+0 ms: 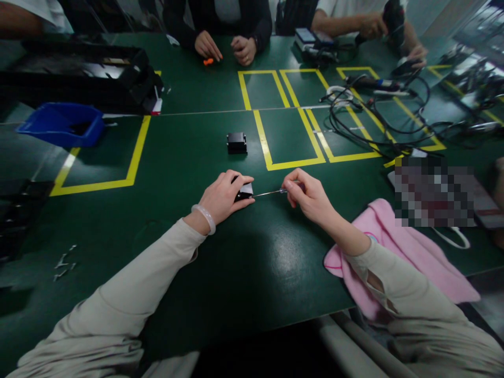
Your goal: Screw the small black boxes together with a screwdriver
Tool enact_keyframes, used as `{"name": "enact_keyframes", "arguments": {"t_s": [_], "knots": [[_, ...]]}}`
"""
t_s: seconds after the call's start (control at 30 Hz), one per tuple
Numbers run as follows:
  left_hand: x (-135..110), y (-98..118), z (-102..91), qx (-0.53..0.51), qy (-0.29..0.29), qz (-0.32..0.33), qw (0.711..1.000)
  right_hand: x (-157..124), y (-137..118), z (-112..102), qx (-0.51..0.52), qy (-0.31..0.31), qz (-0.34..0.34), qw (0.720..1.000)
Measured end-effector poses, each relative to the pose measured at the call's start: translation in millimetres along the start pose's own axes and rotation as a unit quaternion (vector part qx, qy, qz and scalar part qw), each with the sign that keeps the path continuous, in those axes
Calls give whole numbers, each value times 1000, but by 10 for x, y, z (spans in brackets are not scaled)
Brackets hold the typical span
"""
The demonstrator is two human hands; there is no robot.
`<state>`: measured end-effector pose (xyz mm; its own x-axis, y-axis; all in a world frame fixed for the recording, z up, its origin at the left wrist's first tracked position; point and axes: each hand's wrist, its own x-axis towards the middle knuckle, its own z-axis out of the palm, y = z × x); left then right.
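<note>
My left hand (222, 195) is closed around a small black block-shaped part (244, 192), pressing it against the green table. Part of that piece is hidden under my fingers; a pale top face shows. In my right hand (309, 194) is a screwdriver (270, 193), gripped by its handle, which my fingers mostly cover. Its thin metal shaft points left, and the tip meets the right side of the black part near its lower corner. Just beyond my hands sits a second small black part (237, 143), standing alone on the table.
A blue bin (63, 125) and black trays (79, 79) stand at the left. Several small metal pieces (63, 265) lie at the near left. Cables (378, 113) tangle at the right, above a pink cloth (409, 247). Two co-workers' hands (244, 50) rest across the table.
</note>
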<state>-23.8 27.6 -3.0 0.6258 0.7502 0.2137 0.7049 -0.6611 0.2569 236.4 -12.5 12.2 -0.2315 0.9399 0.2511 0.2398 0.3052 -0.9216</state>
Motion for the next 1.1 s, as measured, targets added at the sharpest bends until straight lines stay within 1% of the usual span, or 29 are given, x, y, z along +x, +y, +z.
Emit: {"name": "enact_keyframes", "arguments": {"t_s": [0.17, 0.37, 0.53, 0.7, 0.87, 1.03, 1.1], "knots": [[-1, 1, 1, 8, -1, 1, 1000, -2, 18, 6, 17, 18, -17, 1000], [1, 3, -5, 1, 0, 0, 1000, -5, -18, 0, 6, 1, 10, 1000], [2, 9, -8, -1, -2, -1, 1000, -5, -16, 6, 20, 14, -8, 1000], [5, 8, -5, -4, -1, -4, 1000, -1, -19, 8, 24, -4, 10, 1000], [3, 4, -3, 4, 0, 0, 1000, -2, -22, 9, 15, 18, -16, 1000], [0, 5, -6, 3, 1, 1, 1000, -4, -21, 4, 21, -5, 7, 1000], [-1, 5, -6, 2, 3, 1, 1000, -7, -16, 3, 16, -1, 3, 1000]]}}
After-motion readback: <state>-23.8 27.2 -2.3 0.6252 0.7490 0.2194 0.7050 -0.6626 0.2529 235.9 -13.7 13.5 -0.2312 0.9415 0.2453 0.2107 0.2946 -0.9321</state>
